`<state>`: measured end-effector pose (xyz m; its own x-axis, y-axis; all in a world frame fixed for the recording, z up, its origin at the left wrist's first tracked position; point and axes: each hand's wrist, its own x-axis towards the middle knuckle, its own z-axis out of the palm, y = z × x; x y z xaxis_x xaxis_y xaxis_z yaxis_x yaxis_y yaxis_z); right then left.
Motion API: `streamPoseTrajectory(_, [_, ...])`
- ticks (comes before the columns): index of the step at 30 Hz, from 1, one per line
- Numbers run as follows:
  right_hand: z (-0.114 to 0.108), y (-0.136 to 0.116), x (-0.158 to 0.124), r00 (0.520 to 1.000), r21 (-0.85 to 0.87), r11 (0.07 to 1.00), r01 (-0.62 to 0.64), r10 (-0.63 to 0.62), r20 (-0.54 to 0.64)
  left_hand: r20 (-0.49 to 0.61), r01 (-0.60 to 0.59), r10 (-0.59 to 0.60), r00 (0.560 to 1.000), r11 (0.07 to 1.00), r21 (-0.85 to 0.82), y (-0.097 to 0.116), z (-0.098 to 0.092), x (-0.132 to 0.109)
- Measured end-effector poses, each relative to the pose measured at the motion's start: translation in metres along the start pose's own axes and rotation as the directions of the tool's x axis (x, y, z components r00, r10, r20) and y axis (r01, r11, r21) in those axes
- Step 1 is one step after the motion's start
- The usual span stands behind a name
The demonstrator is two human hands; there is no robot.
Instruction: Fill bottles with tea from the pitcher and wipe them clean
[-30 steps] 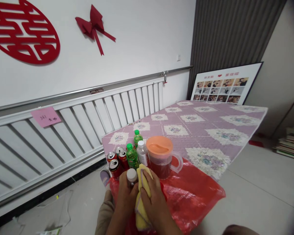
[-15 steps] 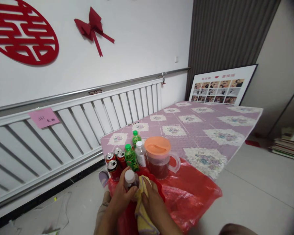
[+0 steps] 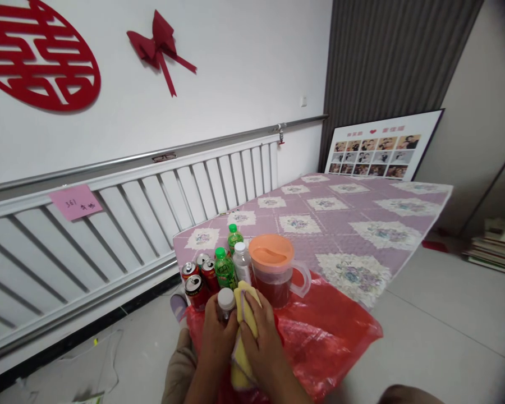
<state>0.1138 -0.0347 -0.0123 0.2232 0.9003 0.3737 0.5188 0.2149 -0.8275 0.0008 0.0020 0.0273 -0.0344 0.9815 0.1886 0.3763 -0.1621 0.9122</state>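
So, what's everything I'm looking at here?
cover: one, purple, floral patches
red sheet: one, near end of cover
pitcher: one, clear, orange lid, on red sheet
green bottles: two, left of pitcher
clear bottle: one, white cap, beside pitcher
cans: at least three, red, leftmost
photo board: one, far end, leaning
pink note: one, on white rail
wall decorations: two, red
books: one stack, floor, right
left hand: holds white-capped small bottle
right hand: presses yellow cloth to it

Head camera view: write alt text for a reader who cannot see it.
The left hand grips a small white-capped bottle while the right hand holds a yellow cloth against it. Behind them stand an orange-lidded pitcher, green bottles and red cans; a red plastic sheet drapes the table's near end.
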Motion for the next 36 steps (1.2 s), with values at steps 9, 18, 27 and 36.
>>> streamPoseTrajectory(9, [0.009, 0.028, 0.001, 0.974, -0.100, 0.985, -0.140, 0.155, 0.162, -0.001, 0.023, -0.023, 1.000, 1.000, 0.009, -0.004, -0.001, 0.004])
streamPoseTrajectory(18, [0.006, 0.020, -0.001, 0.967, -0.110, 0.983, -0.149, 0.168, 0.194, 0.264, -0.017, 0.073, 0.962, 0.978, -0.207, -0.009, -0.021, 0.024])
streamPoseTrajectory(27, [-0.001, 0.008, -0.003, 0.978, -0.075, 0.988, -0.132, 0.142, 0.153, 0.179, 0.006, 0.028, 0.983, 0.982, -0.189, -0.011, -0.006, 0.019])
streamPoseTrajectory(36, [0.001, 0.000, -0.002, 0.999, 0.012, 1.000, -0.017, 0.016, 0.031, 0.074, 0.002, 0.008, 0.997, 0.992, -0.123, -0.004, 0.004, 0.010])
